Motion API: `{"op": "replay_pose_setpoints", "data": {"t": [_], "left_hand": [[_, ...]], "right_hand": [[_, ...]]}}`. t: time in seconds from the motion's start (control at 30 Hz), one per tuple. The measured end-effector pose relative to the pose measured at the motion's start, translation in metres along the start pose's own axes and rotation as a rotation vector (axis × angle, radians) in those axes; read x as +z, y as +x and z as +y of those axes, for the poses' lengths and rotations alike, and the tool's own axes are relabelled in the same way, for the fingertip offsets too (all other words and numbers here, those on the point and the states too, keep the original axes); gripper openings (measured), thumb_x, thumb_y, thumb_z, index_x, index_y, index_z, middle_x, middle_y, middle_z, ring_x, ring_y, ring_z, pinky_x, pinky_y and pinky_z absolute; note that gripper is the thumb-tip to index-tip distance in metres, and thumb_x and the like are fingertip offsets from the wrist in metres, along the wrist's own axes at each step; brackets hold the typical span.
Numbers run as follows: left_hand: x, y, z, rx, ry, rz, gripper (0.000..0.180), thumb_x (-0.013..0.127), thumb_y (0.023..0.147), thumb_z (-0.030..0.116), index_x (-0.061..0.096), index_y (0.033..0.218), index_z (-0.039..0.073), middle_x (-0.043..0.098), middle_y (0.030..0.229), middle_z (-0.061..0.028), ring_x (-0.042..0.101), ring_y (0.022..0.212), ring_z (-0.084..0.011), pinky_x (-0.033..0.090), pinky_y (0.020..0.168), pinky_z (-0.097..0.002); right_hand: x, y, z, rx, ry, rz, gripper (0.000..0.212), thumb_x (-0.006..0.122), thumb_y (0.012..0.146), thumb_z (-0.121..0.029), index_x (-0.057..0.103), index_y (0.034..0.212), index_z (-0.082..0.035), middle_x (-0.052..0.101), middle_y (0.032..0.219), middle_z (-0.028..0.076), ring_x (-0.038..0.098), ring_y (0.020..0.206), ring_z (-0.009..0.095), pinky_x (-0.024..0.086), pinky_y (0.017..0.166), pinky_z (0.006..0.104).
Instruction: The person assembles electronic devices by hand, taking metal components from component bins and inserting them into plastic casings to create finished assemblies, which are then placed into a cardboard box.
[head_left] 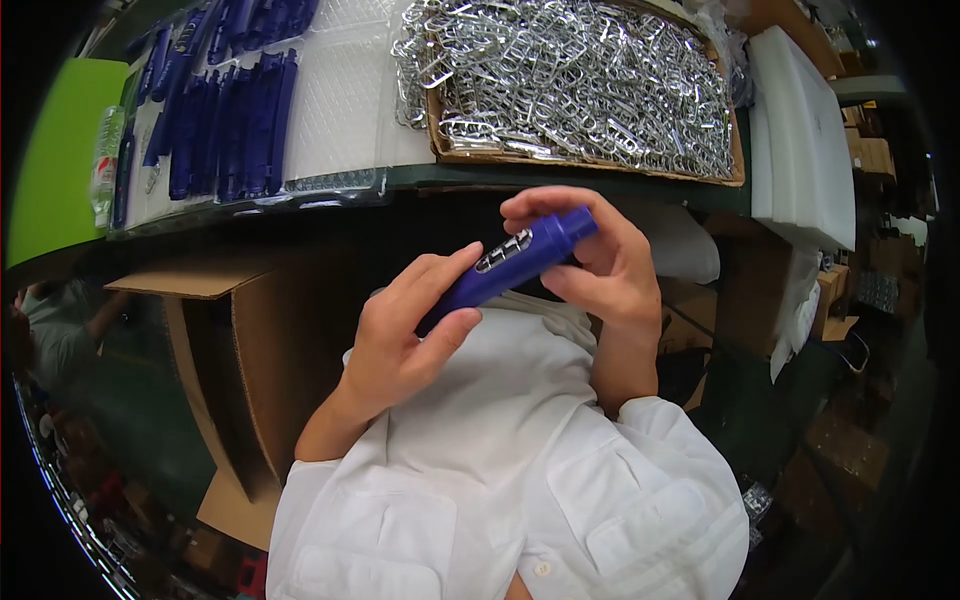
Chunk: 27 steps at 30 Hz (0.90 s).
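Note:
A dark blue plastic tube (520, 262) with a narrower collar at its upper right end is held slantwise in front of my body. Set into its side is a shiny chrome frame (505, 250), like the loose ones in the box. My left hand (410, 325) is closed round the tube's lower left part, its thumb along the near side. My right hand (610, 260) curls round the collar end, thumb below and fingers above and behind it. Part of the right fingers' contact is hidden behind the tube.
A cardboard box (738, 150) heaped with chrome frames (590, 85) stands on the bench ahead. To its left, blue plastic parts (235, 125) lie in a clear tray (335, 185). White foam sheets (805, 140) stand at right. An open carton (265, 370) is at lower left.

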<state>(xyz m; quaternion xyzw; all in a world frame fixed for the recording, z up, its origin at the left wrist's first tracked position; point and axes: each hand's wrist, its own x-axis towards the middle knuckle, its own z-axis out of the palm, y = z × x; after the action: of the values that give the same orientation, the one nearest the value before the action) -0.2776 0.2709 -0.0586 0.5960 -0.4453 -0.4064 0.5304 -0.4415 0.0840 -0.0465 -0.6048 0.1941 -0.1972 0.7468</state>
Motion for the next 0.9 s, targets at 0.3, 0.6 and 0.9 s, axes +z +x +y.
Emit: {"op": "replay_pose_setpoints", "data": {"t": [0.3, 0.6, 0.9], "left_hand": [[0.003, -0.001, 0.015, 0.308, 0.458, 0.291, 0.059, 0.088, 0.070, -0.003, 0.069, 0.126, 0.002, 0.071, 0.113, -0.0167, 0.072, 0.095, -0.0298, 0.060, 0.079, -0.0355], [-0.004, 0.001, 0.010, 0.246, 0.385, 0.326, 0.059, 0.089, 0.071, -0.004, 0.068, 0.126, 0.002, 0.071, 0.113, -0.0168, 0.073, 0.095, -0.0279, 0.061, 0.079, -0.0344], [-0.007, -0.004, 0.009, 0.138, 0.275, 0.338, 0.057, 0.086, 0.071, -0.007, 0.069, 0.125, 0.001, 0.070, 0.111, -0.0145, 0.071, 0.094, -0.0228, 0.058, 0.081, -0.0308]], "right_hand": [[-0.007, -0.007, 0.005, -0.045, 0.221, -0.105, 0.066, 0.078, 0.083, 0.007, 0.050, 0.142, 0.008, 0.064, 0.134, 0.029, 0.067, 0.124, 0.030, 0.053, 0.107, 0.0411], [-0.006, -0.002, 0.001, -0.013, 0.244, 0.030, 0.062, 0.080, 0.081, 0.001, 0.054, 0.136, 0.008, 0.065, 0.130, 0.032, 0.070, 0.117, 0.031, 0.057, 0.103, 0.0416], [-0.009, -0.001, 0.001, 0.000, 0.264, 0.069, 0.061, 0.082, 0.081, -0.003, 0.055, 0.135, 0.008, 0.066, 0.129, 0.032, 0.072, 0.114, 0.029, 0.058, 0.102, 0.0399]]}}
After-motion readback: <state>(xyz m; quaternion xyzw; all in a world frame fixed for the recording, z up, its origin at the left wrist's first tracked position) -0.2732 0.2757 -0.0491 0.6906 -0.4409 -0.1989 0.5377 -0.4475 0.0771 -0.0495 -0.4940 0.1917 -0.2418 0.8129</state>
